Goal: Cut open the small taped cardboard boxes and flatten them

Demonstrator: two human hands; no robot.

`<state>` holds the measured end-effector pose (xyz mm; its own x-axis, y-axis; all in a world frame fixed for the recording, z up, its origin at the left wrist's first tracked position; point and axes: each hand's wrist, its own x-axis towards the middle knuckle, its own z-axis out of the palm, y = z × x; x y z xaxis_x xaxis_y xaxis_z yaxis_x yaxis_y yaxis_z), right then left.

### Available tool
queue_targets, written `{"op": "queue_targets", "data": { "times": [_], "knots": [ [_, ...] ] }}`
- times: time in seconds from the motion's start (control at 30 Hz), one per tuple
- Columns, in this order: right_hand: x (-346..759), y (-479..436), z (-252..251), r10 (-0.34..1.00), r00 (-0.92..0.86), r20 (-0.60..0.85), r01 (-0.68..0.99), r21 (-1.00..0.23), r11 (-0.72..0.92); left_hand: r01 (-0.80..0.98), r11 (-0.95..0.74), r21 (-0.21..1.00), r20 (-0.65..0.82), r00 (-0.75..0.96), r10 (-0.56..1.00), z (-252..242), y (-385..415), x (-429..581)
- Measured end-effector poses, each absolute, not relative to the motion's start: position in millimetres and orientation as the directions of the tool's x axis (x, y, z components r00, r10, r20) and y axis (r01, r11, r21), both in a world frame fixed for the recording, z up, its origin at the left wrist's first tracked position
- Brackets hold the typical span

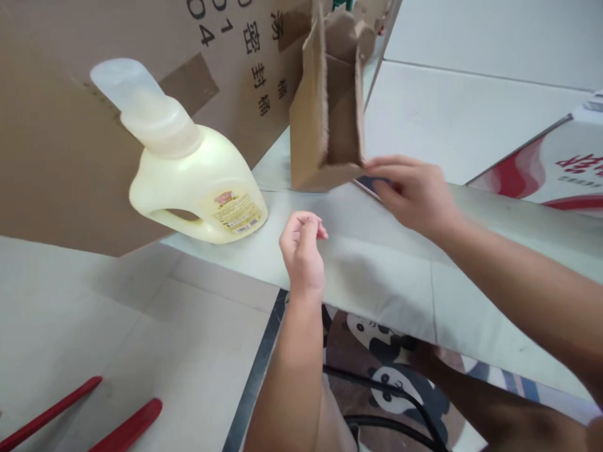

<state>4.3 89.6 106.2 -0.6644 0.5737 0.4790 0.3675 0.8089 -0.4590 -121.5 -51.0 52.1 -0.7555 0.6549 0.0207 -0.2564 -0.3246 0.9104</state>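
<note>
My right hand (pixel 411 191) reaches across a pale grey board (pixel 377 263) and grips the lower corner of a small open cardboard box (pixel 327 107), with a dark flat thing partly hidden beneath its fingers. My left hand (pixel 302 251) hovers over the board with fingers curled loosely inward and nothing in them. A pale yellow plastic jug (pixel 198 182) with a white cap and side handle stands tilted on the board's left end, a short way left of my left hand.
A large brown carton (pixel 70 125) with printed black characters rises behind the jug. A white box with red print (pixel 556 169) sits at the right. Two red handles (pixel 94 420) lie on the tiled floor at lower left. A panda-print cloth and black cable show below the board.
</note>
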Motion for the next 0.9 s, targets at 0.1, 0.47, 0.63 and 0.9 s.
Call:
{"op": "queue_targets", "data": {
  "times": [0.1,0.47,0.63,0.9],
  "knots": [
    [100.1,42.6,110.6,0.596,-0.529,0.604,0.410,-0.433,0.803,-0.079,-0.336,0.939,0.100,-0.869,0.485,49.4,-48.8,-116.6],
    [234.1,-34.1,93.7,0.483,-0.783,0.391,0.373,-0.327,0.868,-0.151,-0.525,0.837,0.388,-0.513,0.766,64.4,-16.4,-74.0],
    [245.2,-22.4,79.5,0.525,-0.740,0.421,0.416,-0.327,0.849,-0.150,-0.480,0.864,0.363,-0.474,0.802,56.7,-7.2,-63.2],
    [236.7,-4.8,58.8,0.700,-0.458,0.548,0.265,-0.667,0.696,0.113,-0.564,0.818,0.564,-0.348,0.749,54.1,-1.7,-57.4]
  ]
}}
